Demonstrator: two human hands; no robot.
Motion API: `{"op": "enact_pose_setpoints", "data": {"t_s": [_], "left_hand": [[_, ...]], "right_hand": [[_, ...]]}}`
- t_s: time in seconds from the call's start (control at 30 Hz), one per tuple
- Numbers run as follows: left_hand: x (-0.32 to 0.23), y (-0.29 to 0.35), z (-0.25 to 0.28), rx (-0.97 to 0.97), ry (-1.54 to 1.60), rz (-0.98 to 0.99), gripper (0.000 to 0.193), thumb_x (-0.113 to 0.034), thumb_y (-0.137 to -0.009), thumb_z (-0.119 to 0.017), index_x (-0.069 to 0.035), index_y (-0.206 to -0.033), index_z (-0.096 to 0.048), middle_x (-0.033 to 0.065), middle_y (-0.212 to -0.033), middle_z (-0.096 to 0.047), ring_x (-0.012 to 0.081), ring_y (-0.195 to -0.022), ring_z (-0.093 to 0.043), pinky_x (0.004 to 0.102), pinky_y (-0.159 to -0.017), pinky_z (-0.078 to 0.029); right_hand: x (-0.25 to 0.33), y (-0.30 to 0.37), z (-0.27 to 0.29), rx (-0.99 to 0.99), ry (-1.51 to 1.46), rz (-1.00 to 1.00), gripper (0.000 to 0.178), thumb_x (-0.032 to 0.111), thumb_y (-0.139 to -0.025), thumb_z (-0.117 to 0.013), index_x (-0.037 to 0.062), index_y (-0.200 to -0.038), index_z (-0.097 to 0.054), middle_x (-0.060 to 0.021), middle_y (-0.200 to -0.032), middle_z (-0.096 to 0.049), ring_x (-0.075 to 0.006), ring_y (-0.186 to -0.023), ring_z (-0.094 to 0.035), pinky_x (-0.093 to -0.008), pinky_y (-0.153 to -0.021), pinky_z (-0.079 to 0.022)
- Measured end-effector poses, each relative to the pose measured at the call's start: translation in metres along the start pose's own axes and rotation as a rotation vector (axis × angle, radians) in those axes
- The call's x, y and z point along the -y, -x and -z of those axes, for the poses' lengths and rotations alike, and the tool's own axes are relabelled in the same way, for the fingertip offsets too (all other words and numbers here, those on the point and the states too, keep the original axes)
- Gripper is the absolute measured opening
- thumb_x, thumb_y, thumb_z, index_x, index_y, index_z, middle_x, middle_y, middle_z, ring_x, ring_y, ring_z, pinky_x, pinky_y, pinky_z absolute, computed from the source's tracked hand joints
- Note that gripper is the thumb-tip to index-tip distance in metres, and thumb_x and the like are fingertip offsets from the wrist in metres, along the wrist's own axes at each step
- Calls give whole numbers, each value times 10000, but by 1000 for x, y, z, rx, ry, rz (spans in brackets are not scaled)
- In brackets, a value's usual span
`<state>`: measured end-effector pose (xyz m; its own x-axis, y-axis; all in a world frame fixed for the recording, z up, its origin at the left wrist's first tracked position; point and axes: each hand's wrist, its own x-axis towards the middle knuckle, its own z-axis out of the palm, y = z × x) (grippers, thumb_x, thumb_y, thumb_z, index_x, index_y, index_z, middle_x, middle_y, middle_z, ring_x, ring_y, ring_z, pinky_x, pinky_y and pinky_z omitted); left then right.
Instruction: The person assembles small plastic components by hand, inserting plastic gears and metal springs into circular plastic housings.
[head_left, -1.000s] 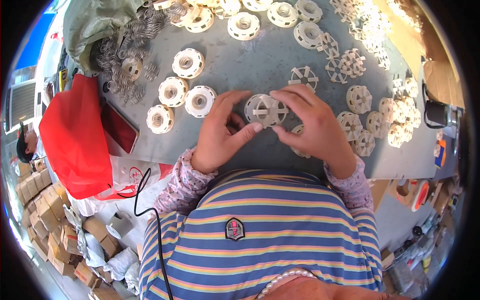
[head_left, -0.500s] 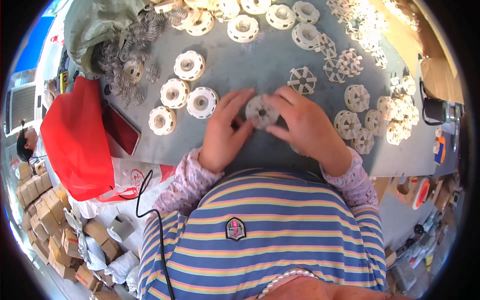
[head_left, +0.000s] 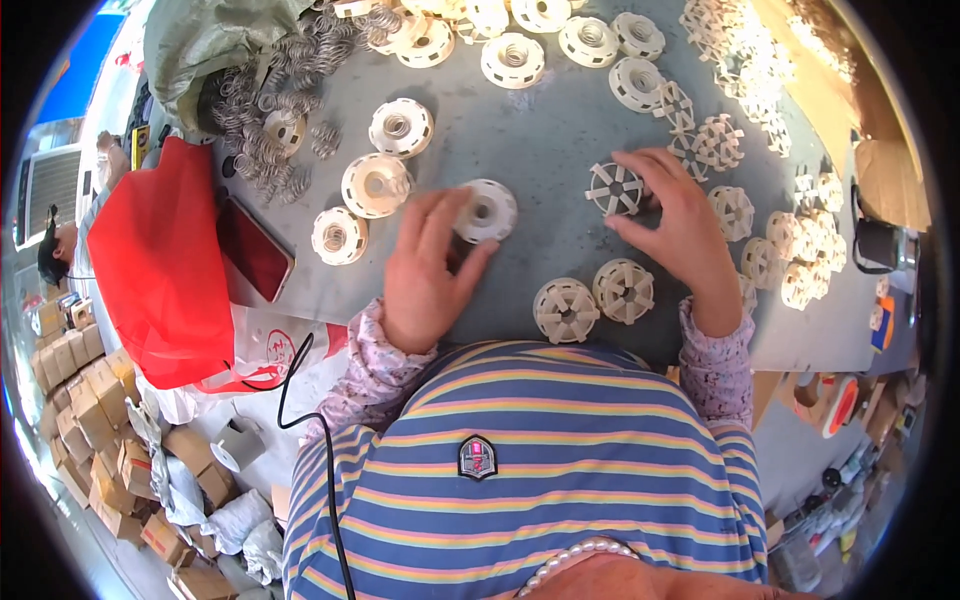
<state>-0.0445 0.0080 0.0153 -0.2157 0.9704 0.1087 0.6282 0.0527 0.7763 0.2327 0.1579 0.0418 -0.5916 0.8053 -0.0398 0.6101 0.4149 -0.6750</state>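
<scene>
My left hand (head_left: 425,270) is closed on the edge of a round white plastic housing (head_left: 495,212) with a coil spring in its middle, at the centre of the grey table. To the right, my right hand (head_left: 675,210) has thumb and fingers round the rim of a white spoked wheel (head_left: 614,188) lying on the table. Near the front edge, close to my body, sit a spoked round piece (head_left: 566,311) and a second spoked round piece (head_left: 624,291). Left of my left hand are three housings with springs, among them a housing (head_left: 340,237) nearest me.
Loose coil springs (head_left: 265,130) are heaped at the back left beside a greenish sack (head_left: 205,50). A red bag (head_left: 155,270) and a phone (head_left: 255,248) lie at the left edge. More housings (head_left: 512,62) line the back; spoked wheels (head_left: 725,50) pile up at the right.
My hands have moved apart from the disc they held together. The left now grips a spring housing brought from the left group; the right has reached the spoked wheel. Two spoked pieces now show near me.
</scene>
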Motion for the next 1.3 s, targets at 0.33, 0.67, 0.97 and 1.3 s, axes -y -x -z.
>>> {"op": "enact_pose_setpoints", "data": {"t_s": [0.33, 0.67, 0.97, 1.3], "left_hand": [[-2, -10, -33, 198, 232, -133, 506, -30, -888, -869, -67, -1366, -707, 129, -1417, -598, 111, -750, -688, 273, -656, -565], [-11, -13, -30, 111, 319, -125, 353, -6, -904, -836, -62, -1240, -742, 124, -1350, -654, 98, -684, -651, 263, -629, -535], [-13, -25, -21, 196, 278, -156, 365, -55, -861, -881, -80, -1200, -749, 91, -1122, -704, 155, -705, -683, 303, -623, -543], [-17, -25, -26, 225, 228, -120, 408, -22, -840, -897, -67, -1232, -789, 70, -1143, -641, 112, -690, -613, 272, -629, -516]], "right_hand": [[-8, -1, 1, 67, -139, 20, 614, 97, -829, -873, 96, -1415, -687, -83, -1346, -665, -198, -815, -665, -329, -768, -582], [-8, -2, 1, 70, -116, 23, 567, 93, -843, -854, 94, -1387, -692, -77, -1329, -665, -193, -811, -661, -331, -760, -577], [-11, -1, -2, 61, -124, 28, 560, 95, -845, -850, 102, -1380, -685, -63, -1313, -656, -189, -810, -640, -327, -757, -565], [-14, 0, -4, 50, -158, 32, 547, 98, -845, -852, 109, -1367, -691, -48, -1306, -657, -179, -808, -636, -327, -745, -565]]}}
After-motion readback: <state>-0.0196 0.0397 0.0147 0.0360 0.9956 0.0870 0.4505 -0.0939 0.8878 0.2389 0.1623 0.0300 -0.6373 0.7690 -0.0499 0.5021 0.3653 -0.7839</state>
